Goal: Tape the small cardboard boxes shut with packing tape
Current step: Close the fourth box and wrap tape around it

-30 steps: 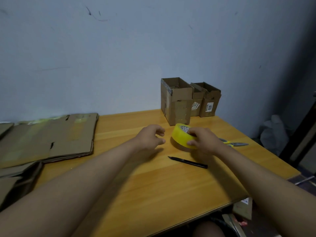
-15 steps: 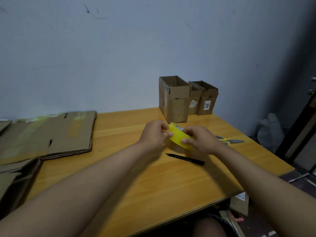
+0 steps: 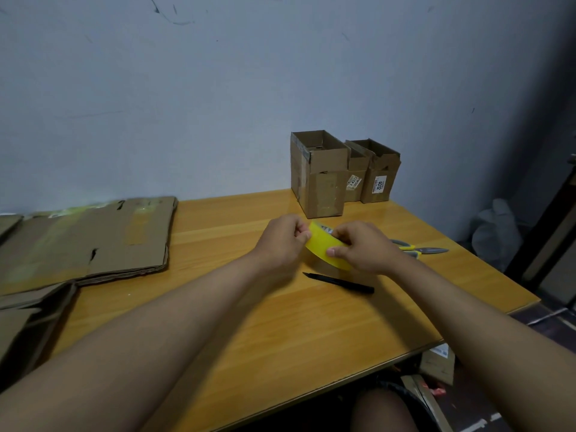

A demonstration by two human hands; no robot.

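Presently, the head view shows both bare forearms reaching over a wooden table (image 3: 249, 338), meeting at a yellow roll of packing tape (image 3: 324, 249) held just above the surface, tilted on edge. Left hand (image 3: 282, 241): fingers curled, fingertips pinching the near-left rim of the roll. Right hand (image 3: 363, 247): wrapped over the roll's right side, thumb pressed on the yellow outer band, fingers curled across the top — a firm grip. Whether a free tape end has been lifted cannot be told. Behind the hands, against the grey wall (image 3: 218, 88), stand three small cardboard boxes in a touching row, all with tops open: a tall box (image 3: 321, 182) at left, a shorter middle box (image 3: 357, 182) bearing a label, and a right box (image 3: 380, 179) with a white label reading 4012. None is taped shut on top. A black pen (image 3: 339, 281) lies on the table just in front of the hands. Scissors (image 3: 417, 249) with yellow-grey handles lie beside the right wrist, blades pointing right. Flattened cardboard sheets (image 3: 87, 238) are stacked at the table's left end — more folded cardboard (image 3: 28, 325) lies at the near-left edge.
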